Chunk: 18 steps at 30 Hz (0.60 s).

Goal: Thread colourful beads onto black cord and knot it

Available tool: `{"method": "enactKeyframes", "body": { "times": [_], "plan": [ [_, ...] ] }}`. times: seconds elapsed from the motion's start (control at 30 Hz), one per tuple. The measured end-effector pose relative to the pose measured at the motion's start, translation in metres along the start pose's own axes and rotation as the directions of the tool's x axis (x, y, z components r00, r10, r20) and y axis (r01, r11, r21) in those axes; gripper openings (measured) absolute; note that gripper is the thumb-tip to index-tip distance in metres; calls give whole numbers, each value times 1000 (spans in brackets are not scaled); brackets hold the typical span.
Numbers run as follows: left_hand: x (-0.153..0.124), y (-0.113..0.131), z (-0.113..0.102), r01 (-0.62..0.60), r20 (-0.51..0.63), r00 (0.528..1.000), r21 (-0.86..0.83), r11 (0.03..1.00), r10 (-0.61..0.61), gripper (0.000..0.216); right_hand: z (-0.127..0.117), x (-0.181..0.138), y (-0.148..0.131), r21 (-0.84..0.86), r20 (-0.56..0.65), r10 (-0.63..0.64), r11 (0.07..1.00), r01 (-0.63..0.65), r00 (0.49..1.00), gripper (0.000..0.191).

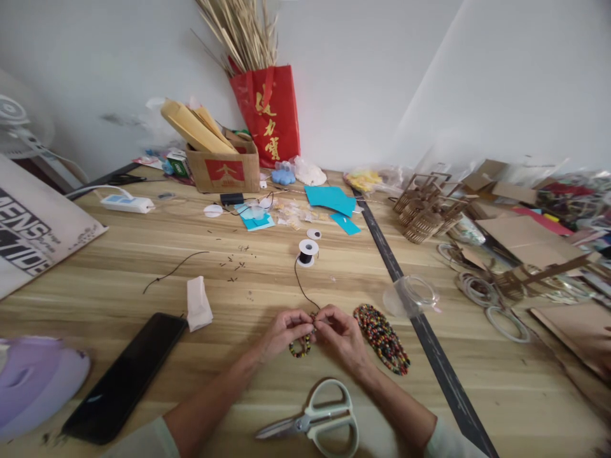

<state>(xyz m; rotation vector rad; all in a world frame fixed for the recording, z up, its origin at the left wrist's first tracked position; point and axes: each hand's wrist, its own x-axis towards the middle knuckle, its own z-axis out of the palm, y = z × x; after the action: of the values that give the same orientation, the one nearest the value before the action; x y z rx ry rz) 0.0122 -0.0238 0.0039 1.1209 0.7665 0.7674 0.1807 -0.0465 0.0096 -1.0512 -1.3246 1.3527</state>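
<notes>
My left hand (pixel 287 329) and my right hand (pixel 340 329) meet at the middle of the table, fingertips pinched close together. Between them they hold a small beaded bracelet (pixel 300 349) of multicoloured beads, which hangs in a loop below the left fingers. A black cord (pixel 301 286) runs from the fingertips up to a white spool (pixel 308 252) standing behind the hands. Right of my right hand lies a heap of multicoloured bead strands (pixel 383 339). Scissors (pixel 312 421) with pale handles lie between my forearms. The exact spot where the fingertips grip is too small to make out.
At left lie a black phone (pixel 126 378), folded white paper (pixel 198 303) and a purple-white object (pixel 41 381). Cord snippets (pixel 232 263) are scattered behind. A cardboard box (pixel 222 170), red bag (pixel 270 121) and blue cards (pixel 330 200) stand or lie farther back. Bamboo baskets (pixel 424 207) and wire coils (pixel 480 291) crowd the right.
</notes>
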Motion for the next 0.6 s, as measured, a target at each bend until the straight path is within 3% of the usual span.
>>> {"method": "enactKeyframes", "body": {
  "times": [0.27,0.6],
  "plan": [
    [0,-1,0,7,29,1000,9,1000,-7,36,-1,1,2,-57,-3,-63,996,63,998,19],
    [-2,0,0,-5,47,999,12,1000,5,33,-2,2,3,-53,11,-32,998,33,999,24]
  ]
}}
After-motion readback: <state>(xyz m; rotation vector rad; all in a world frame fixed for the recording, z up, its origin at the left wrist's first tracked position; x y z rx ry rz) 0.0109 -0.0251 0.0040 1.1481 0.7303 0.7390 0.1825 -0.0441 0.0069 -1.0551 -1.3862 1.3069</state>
